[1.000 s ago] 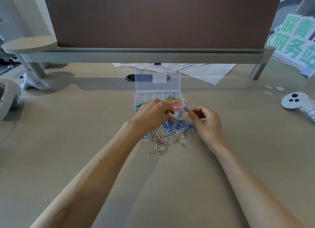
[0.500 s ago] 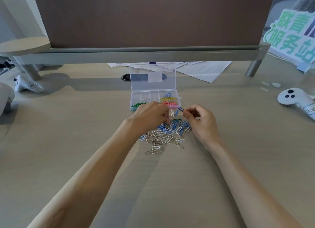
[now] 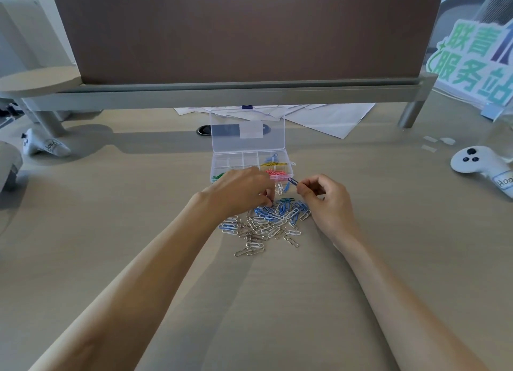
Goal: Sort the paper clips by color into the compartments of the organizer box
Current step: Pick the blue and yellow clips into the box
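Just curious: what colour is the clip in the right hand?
The clip in the right hand is dark blue; head view.

Green sign (image 3: 472,62) reads 联青 over 服务站; label (image 3: 503,182) on white controller (image 3: 477,162) starts Hoo

A pale wood-grain desk (image 3: 83,259) fills the view. At its far side a brown partition panel (image 3: 244,31) stands on a grey rail (image 3: 222,94), with white papers (image 3: 333,118) beneath. A white controller (image 3: 477,162) lies at right, another (image 3: 44,145) at left; a green-lettered sign (image 3: 472,65) stands far right
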### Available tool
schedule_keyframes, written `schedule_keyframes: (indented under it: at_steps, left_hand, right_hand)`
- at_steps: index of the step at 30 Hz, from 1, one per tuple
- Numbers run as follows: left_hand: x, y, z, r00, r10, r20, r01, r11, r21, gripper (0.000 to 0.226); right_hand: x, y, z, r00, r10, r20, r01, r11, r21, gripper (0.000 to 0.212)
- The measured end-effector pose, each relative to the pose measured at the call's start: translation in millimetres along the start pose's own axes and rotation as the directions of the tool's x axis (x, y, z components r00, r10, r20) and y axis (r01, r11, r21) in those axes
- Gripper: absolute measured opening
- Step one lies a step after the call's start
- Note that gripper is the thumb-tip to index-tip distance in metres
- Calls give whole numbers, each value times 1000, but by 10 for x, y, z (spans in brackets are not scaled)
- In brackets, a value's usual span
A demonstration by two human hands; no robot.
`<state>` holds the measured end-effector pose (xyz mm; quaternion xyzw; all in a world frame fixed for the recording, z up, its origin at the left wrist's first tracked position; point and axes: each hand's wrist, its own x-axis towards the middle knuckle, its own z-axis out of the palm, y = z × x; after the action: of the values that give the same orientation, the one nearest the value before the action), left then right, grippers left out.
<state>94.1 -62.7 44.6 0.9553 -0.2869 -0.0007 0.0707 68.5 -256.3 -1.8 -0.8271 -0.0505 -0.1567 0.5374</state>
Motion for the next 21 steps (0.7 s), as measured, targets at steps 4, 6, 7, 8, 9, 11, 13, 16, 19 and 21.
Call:
schedule_keyframes:
  at_steps: [4, 6, 7, 8, 9, 11, 13, 16, 19, 21]
  left_hand:
    - [22, -16, 0, 999, 31, 41, -32, 999, 36, 12]
    - [18, -18, 21, 1000, 16, 9, -16, 1000, -12, 13]
    - [13, -11, 30, 1000, 4, -12, -5, 999, -48, 13]
    - [9, 4, 37, 999, -6, -33, 4, 997, -82, 13]
    - [7, 19, 45, 999, -13, -52, 7, 994, -112, 13]
    - [4, 37, 45, 996, -14, -84, 0, 987, -159, 11]
    - [12, 41, 44, 995, -14, -94, -4, 982, -191, 9]
    - [52, 4, 71, 987, -83, -134, 42, 958, -282, 7]
    - [73, -18, 90, 963, -190, -194, 80, 881, -466, 6]
    - [75, -27, 95, 950, -234, -206, 88, 835, -543, 7]
  right_hand:
    - [0, -4, 1, 1000, 11, -2, -11, 1000, 6, 8]
    - [1, -5, -3, 1000, 19, -3, -19, 1000, 11, 7]
    - [1, -3, -4, 1000, 23, -3, -23, 1000, 13, 7]
    - [0, 2, -4, 1000, 27, -4, -27, 1000, 14, 7]
    - [-1, 5, -6, 1000, 28, -5, -28, 1000, 12, 7]
    - [1, 3, -5, 1000, 25, -7, -25, 1000, 7, 6]
    - [3, 2, -7, 1000, 22, -9, -22, 1000, 8, 6]
    - [7, 6, -7, 1000, 21, -6, -21, 999, 24, 6]
    - [7, 5, -3, 1000, 18, -5, -18, 999, 39, 6]
    - [8, 4, 0, 1000, 17, -3, -16, 999, 43, 6]
